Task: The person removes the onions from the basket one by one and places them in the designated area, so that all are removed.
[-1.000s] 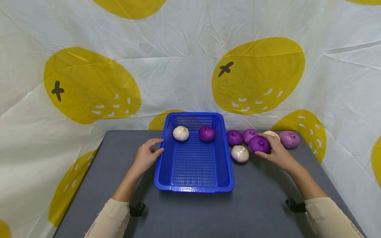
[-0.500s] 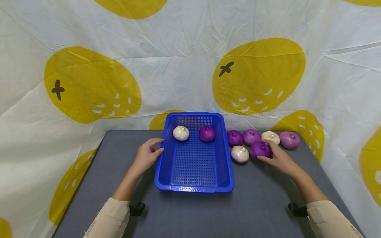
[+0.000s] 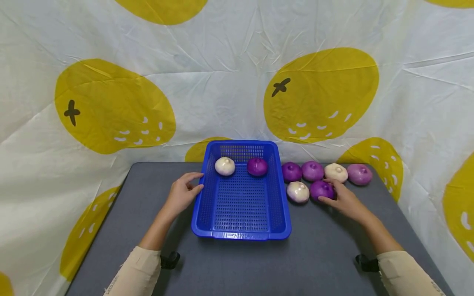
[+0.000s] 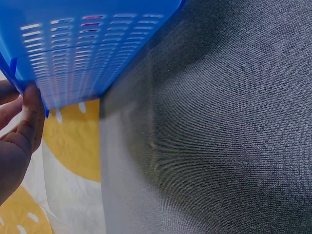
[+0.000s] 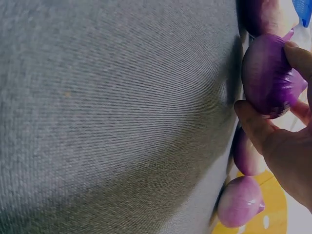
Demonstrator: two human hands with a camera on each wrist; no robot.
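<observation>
Your right hand (image 3: 346, 201) grips a dark purple onion (image 3: 321, 190) between thumb and fingers, reaching round it from its right side, while your left hand (image 3: 182, 192) touches the left rim of a blue plastic basket (image 3: 240, 236), its fingers extended rather than wrapped round the edge. That gripped onion is in the front row, to the right of the basket, low at the grey surface (image 3: 314, 263); whether the surface bears its weight you can't tell from these views. Just left of it sits a purple-tinged white onion (image 3: 298, 192), and behind them runs a row of four: a deep purple onion (image 3: 291, 171) nearest the basket, a lighter purple onion (image 3: 312, 170), a cream onion (image 3: 336, 172) and a pinkish-purple onion (image 3: 359, 174) at the far right. Inside the basket, a white onion (image 3: 224, 166) and a bright purple onion (image 3: 257, 167) lie apart near the far end

Watch the crowding: a sideways nudge could set the front neighbour rolling into the basket, because these shapes are rounded. Your right fingers come close to the cream onion, so spreading them wide might knock it. The skin looks glossy, and an off-centre grip could let the onion twist out. A stray push from your left might slide the basket into the onions, since only one side is steadied
</observation>
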